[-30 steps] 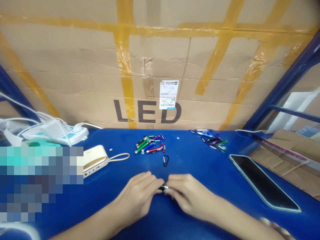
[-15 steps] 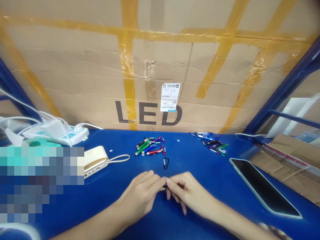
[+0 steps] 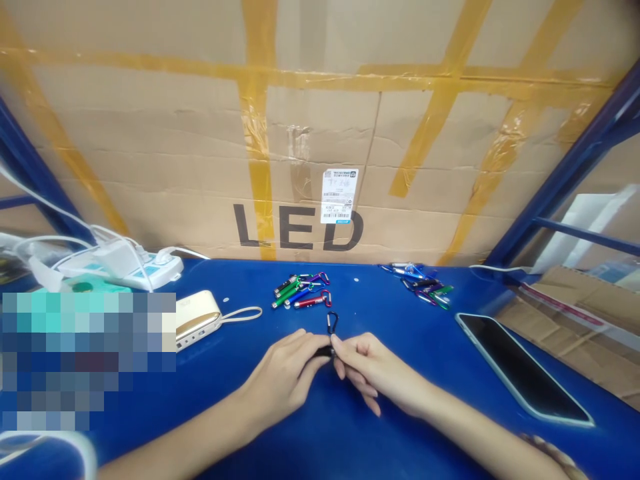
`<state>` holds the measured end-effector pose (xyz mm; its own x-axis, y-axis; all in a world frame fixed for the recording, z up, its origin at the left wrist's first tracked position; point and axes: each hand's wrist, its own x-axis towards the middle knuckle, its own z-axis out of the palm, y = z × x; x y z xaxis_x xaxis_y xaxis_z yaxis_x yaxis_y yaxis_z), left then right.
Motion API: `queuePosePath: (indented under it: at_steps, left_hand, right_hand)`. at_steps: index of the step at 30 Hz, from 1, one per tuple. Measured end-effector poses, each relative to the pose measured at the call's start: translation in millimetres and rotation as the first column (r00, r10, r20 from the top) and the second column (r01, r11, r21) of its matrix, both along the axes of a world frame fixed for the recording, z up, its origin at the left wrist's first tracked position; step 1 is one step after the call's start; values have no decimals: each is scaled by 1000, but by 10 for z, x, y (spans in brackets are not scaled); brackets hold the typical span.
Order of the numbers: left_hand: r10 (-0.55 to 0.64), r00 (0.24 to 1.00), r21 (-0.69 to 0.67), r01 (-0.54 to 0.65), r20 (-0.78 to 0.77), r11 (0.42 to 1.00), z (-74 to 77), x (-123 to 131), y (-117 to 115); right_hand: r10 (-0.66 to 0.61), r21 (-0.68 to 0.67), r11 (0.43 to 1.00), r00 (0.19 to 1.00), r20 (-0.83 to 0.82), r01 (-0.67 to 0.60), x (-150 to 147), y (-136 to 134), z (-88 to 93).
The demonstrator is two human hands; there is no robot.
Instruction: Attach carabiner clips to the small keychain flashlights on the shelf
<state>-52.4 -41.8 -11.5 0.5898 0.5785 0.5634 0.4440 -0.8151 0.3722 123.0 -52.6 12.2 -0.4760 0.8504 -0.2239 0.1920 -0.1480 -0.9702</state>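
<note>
My left hand (image 3: 287,363) is closed, with a small black keychain flashlight (image 3: 325,351) pinched between thumb and fingers. At the flashlight's right end, my right hand (image 3: 363,363) pinches with thumb and forefinger, its other fingers curled loosely below. The fingers cover much of the flashlight. Just beyond the fingertips a black carabiner clip (image 3: 333,322) lies on the blue table (image 3: 310,433). Farther back is a small group of keychain flashlights (image 3: 295,293) in black, green, blue and red, with coloured carabiners on them.
A pile of loose coloured carabiners (image 3: 423,283) lies at the back right. The phone (image 3: 523,367) rests on the right, a cream power bank (image 3: 200,320) on the left. Behind it sits a power strip (image 3: 155,267) with white cables. A large cardboard box (image 3: 190,167) closes off the back.
Both hands have moved slightly away from me, closer to the black carabiner. More of the black flashlight now shows between them. The view has shifted a little.
</note>
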Motion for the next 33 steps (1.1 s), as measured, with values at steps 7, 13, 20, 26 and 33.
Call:
queuePosePath:
  at_steps: [7, 13, 20, 26, 33]
  left_hand:
    - [95, 988, -226, -66, 121, 972, 50, -14, 57]
    - [21, 997, -269, -1, 71, 963, 57, -26, 45]
    - [-59, 997, -229, 68, 45, 971, 27, -46, 15]
    - [-133, 990, -103, 138, 53, 985, -13, -27, -10]
    - [-144, 989, 101, 144, -6, 984, -19, -35, -10]
  right_hand:
    - [-292, 781, 622, 942, 166, 55, 137, 42, 32]
    - [-209, 922, 374, 960, 187, -98, 179, 70, 16]
    - [-369, 901, 203, 823, 432, -382, 168, -55, 52]
    - [-390, 836, 185, 742, 545, -517, 189, -83, 82]
    - [-195, 825, 374, 833, 518, -425, 123, -98, -26]
